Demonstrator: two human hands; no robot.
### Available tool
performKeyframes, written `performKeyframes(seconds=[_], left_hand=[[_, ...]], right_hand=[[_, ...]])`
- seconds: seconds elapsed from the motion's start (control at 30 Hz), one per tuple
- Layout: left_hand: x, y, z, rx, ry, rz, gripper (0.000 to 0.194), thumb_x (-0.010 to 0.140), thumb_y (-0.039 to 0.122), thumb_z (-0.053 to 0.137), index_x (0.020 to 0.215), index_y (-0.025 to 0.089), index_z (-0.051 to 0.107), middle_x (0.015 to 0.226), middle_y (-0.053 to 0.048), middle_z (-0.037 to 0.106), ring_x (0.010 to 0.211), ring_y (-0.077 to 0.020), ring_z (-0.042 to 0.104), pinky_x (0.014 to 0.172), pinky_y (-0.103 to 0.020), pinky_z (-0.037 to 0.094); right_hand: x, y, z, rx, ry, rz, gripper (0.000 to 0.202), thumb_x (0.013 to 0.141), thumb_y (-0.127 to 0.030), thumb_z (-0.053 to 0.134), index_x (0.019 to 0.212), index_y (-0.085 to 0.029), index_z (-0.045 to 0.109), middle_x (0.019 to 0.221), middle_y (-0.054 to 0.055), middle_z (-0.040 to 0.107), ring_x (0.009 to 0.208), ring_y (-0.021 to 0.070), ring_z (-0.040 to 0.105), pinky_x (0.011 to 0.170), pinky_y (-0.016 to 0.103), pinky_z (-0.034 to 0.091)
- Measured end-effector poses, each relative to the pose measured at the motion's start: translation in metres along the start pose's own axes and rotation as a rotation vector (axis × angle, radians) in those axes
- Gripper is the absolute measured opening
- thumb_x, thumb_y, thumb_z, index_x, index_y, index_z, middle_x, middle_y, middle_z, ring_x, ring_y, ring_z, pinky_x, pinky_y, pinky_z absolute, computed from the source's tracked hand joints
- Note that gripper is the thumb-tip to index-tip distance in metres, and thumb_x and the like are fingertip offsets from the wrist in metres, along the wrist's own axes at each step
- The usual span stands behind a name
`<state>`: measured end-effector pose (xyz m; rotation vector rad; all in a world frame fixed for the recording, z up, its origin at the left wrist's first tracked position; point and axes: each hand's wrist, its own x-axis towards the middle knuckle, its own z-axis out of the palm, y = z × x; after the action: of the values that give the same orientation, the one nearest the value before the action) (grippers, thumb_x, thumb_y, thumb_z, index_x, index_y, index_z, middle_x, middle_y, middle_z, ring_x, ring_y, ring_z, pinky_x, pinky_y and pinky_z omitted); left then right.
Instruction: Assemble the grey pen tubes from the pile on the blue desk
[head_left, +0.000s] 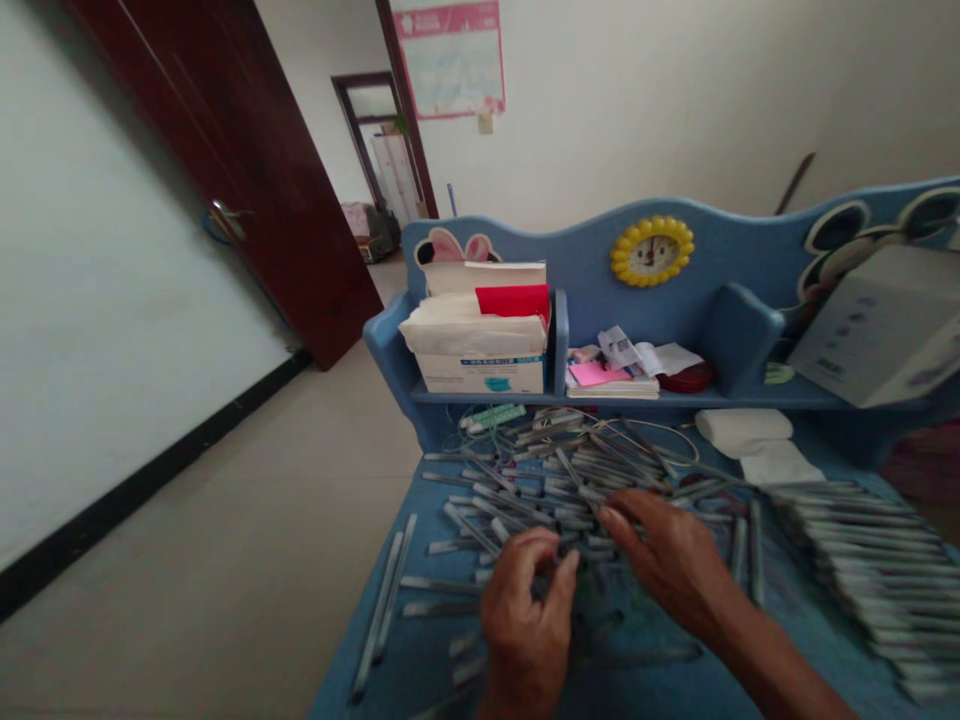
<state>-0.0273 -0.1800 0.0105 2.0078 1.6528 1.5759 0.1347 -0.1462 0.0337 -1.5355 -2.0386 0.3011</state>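
Note:
Many grey, pen-like sticks (442, 585) lie scattered over the blue desk (345, 650). Near the desk's middle, my left hand (529, 605) has its thumb and fingertips curled close together over the sticks; what they hold, if anything, is too blurred to make out. Just to its right and a little farther back, my right hand (664, 545) reaches into the pile with its fingers closed on something small that I cannot make out. At the right, a neat stack of similar sticks (877, 570) lies in rows.
Behind the pile, a blue shelf (487, 398) holds a white box of papers (480, 370), a small paper stack (611, 385) and a large white box (885, 330). A white paper roll (742, 428) and thin cords lie below it. A dark red door (247, 180) stands at the left.

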Motion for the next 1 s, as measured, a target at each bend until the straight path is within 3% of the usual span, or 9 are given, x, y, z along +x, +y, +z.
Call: performKeyframes(seconds=[0.13, 0.23, 0.33, 0.57, 0.73, 0.87, 1.0], left_hand=[[0.005, -0.006, -0.003, -0.029, 0.015, -0.143, 0.011, 0.078, 0.028, 0.058, 0.083, 0.018, 0.06, 0.08, -0.003, 0.066, 0.068, -0.0136, 0.063, 0.064, -0.023, 0.051], [0.005, -0.009, -0.004, -0.035, 0.007, -0.179, 0.014, 0.077, 0.03, 0.059, 0.083, 0.018, 0.061, 0.081, -0.004, 0.067, 0.07, -0.0144, 0.063, 0.066, -0.024, 0.051], [0.006, -0.01, -0.006, -0.037, -0.002, -0.202, 0.016, 0.076, 0.031, 0.06, 0.085, 0.018, 0.061, 0.082, -0.004, 0.067, 0.071, -0.0146, 0.063, 0.067, -0.024, 0.052], [0.009, -0.012, -0.006, -0.06, 0.005, -0.246, 0.018, 0.076, 0.032, 0.06, 0.085, 0.017, 0.061, 0.081, -0.003, 0.067, 0.067, -0.0137, 0.063, 0.065, -0.023, 0.051], [0.011, -0.01, -0.006, -0.064, 0.002, -0.278, 0.019, 0.075, 0.033, 0.06, 0.084, 0.017, 0.062, 0.08, -0.003, 0.067, 0.066, -0.0138, 0.062, 0.064, -0.023, 0.051], [0.013, -0.006, -0.007, -0.106, 0.002, -0.339, 0.02, 0.074, 0.035, 0.06, 0.083, 0.017, 0.063, 0.077, -0.003, 0.067, 0.064, -0.0146, 0.062, 0.062, -0.024, 0.051], [0.014, -0.005, -0.007, -0.188, 0.012, -0.421, 0.02, 0.073, 0.034, 0.062, 0.084, 0.017, 0.063, 0.078, -0.003, 0.067, 0.067, -0.0152, 0.062, 0.066, -0.025, 0.051]], right_hand=[[0.015, 0.021, 0.036, -0.188, -0.095, -0.108, 0.033, 0.08, -0.032, 0.054, 0.11, -0.017, 0.057, 0.112, 0.012, 0.06, 0.105, 0.0255, 0.053, 0.09, 0.041, 0.038], [0.003, 0.022, 0.057, -0.193, -0.134, -0.184, 0.042, 0.081, -0.028, 0.054, 0.122, -0.02, 0.05, 0.126, 0.011, 0.053, 0.116, 0.0272, 0.045, 0.096, 0.046, 0.033], [-0.013, 0.02, 0.064, -0.174, -0.144, -0.241, 0.044, 0.082, -0.021, 0.05, 0.126, -0.023, 0.047, 0.131, 0.008, 0.049, 0.119, 0.0265, 0.042, 0.099, 0.048, 0.031], [-0.027, 0.015, 0.054, -0.077, -0.232, -0.355, 0.048, 0.08, -0.005, 0.041, 0.124, -0.025, 0.047, 0.13, 0.004, 0.051, 0.118, 0.0199, 0.045, 0.101, 0.041, 0.032], [-0.026, 0.017, 0.052, -0.014, -0.189, -0.389, 0.037, 0.085, -0.013, 0.042, 0.121, -0.022, 0.049, 0.126, 0.007, 0.053, 0.113, 0.0184, 0.048, 0.101, 0.039, 0.032], [-0.006, 0.035, 0.052, -0.152, -0.048, -0.216, 0.027, 0.086, -0.014, 0.041, 0.105, -0.019, 0.06, 0.103, 0.009, 0.063, 0.094, 0.0194, 0.056, 0.085, 0.033, 0.041], [0.023, 0.048, 0.041, -0.392, -0.174, -0.031, 0.026, 0.086, -0.014, 0.04, 0.084, -0.02, 0.065, 0.082, 0.007, 0.064, 0.079, 0.0188, 0.059, 0.072, 0.029, 0.041]])
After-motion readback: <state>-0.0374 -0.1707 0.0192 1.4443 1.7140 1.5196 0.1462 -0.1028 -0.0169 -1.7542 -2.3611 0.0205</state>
